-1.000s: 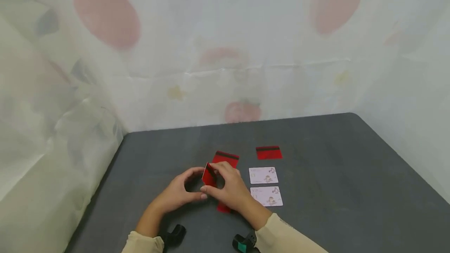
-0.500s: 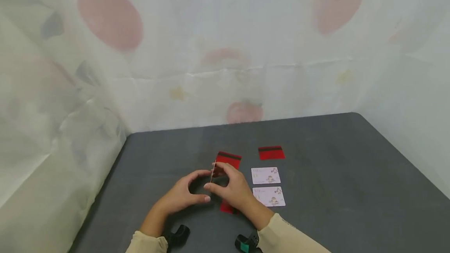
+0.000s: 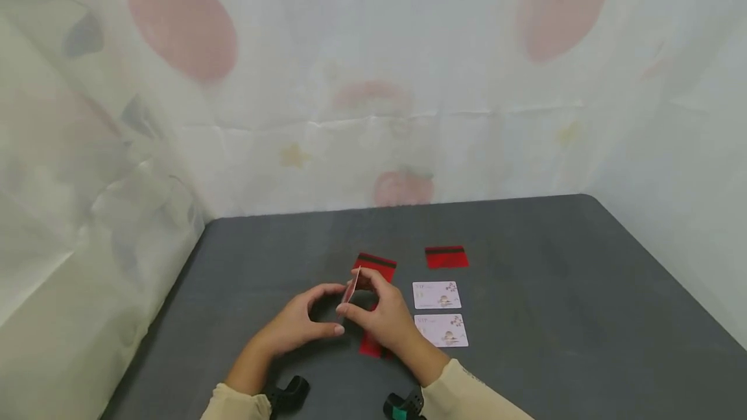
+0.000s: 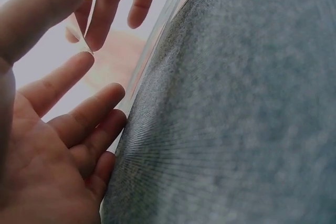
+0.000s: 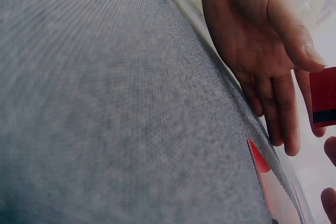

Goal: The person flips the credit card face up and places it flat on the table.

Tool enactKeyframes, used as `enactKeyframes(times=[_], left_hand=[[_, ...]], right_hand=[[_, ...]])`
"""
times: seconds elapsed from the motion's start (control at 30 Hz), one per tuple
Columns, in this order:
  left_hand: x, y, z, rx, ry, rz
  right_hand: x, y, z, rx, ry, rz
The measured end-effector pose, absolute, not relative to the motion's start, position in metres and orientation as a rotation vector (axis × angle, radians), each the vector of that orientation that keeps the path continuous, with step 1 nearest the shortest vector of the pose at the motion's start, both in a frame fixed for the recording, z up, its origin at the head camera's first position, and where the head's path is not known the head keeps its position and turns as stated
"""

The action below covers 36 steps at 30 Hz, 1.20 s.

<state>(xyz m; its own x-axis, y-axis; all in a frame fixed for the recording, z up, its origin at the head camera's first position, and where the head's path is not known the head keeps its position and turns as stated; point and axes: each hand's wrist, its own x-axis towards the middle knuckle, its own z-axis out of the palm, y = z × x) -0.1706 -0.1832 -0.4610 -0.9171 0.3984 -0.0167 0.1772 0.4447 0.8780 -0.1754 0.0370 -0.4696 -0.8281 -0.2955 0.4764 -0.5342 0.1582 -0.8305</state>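
In the head view my right hand point(image 3: 382, 311) pinches a thin card point(image 3: 351, 289) between thumb and fingers, tilted nearly edge-on. The right wrist view shows that card's red face point(image 5: 324, 90) with a dark stripe. My left hand point(image 3: 300, 321) is beside it, thumb and fingers spread, forefinger tip right at the card's edge. Seen from the left wrist, the left hand point(image 4: 58, 135) has its fingers extended under the right hand's fingers point(image 4: 107, 11). A red card point(image 3: 375, 266) lies just beyond the hands. Another red card point(image 3: 371, 345) is partly hidden under the right wrist.
Right of the hands, two white VIP cards point(image 3: 437, 295) lie one above the other, the nearer partly overlapped by the right forearm. A striped red card point(image 3: 447, 257) lies beyond them. The dark grey table point(image 3: 554, 290) meets a printed curtain point(image 3: 467, 154) at back and sides.
The held card turned from showing its red striped face to edge-on, then tilted slightly with its other side in sight. Both hands stay nearly in place; the cards on the table have not moved.
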Motion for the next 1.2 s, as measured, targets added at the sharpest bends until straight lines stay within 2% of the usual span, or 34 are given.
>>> enactKeyframes(times=[0.27,0.6,0.83,1.2], left_hand=[[-0.171,-0.183,-0.46,0.511,2.465,1.473],[-0.172,-0.192,-0.46,0.579,2.363,1.662],[-0.173,-0.194,-0.464,0.584,2.312,1.72],[-0.174,-0.206,-0.465,0.547,2.126,1.901]], right_hand=[[-0.173,0.036,-0.466,0.832,-2.273,1.821],[-0.157,0.04,-0.432,0.85,-2.276,1.931],[-0.173,0.038,-0.468,0.856,-2.271,1.9],[-0.175,0.038,-0.471,0.875,-2.293,1.818]])
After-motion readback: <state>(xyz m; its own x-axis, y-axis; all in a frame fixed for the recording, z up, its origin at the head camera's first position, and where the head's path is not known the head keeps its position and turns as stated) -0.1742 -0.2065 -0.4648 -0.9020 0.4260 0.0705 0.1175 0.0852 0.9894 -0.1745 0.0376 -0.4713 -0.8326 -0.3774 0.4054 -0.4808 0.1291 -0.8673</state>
